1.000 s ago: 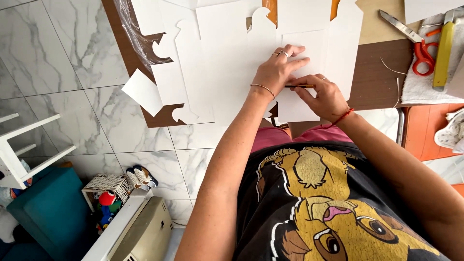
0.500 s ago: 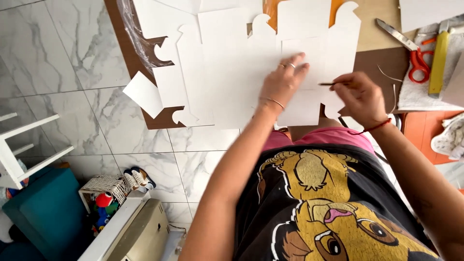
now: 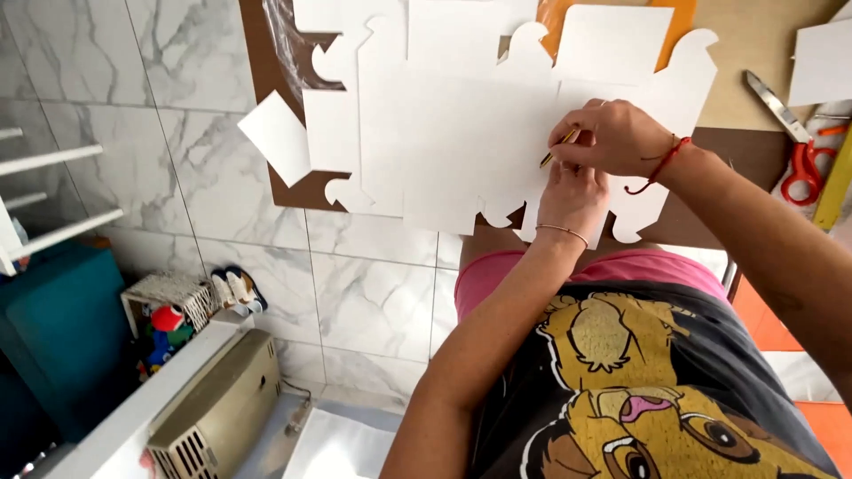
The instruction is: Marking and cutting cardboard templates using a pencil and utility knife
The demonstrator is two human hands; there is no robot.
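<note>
Right hand point(image 3: 621, 137) was closed around a pencil point(image 3: 559, 148), tip down on the white cutout point(image 3: 461, 133) just left of its knuckles. Left hand point(image 3: 572, 200) lay just below it, apparently flat and holding nothing, though the right hand hid its fingers. Cutout rested on a brown board point(image 3: 710, 191) over the lap. Best to keep the sheet pinned while tracing, pencil kept tight to the edge. Both wrists bent, forearms reaching forward. Scissors point(image 3: 803, 160) lay off to the right.

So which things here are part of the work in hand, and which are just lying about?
In use: white card cut-out, pencil in right hand, left hand pressing the card.

Lying about: red-handled scissors, small white offcut, yellow ruler.
</note>
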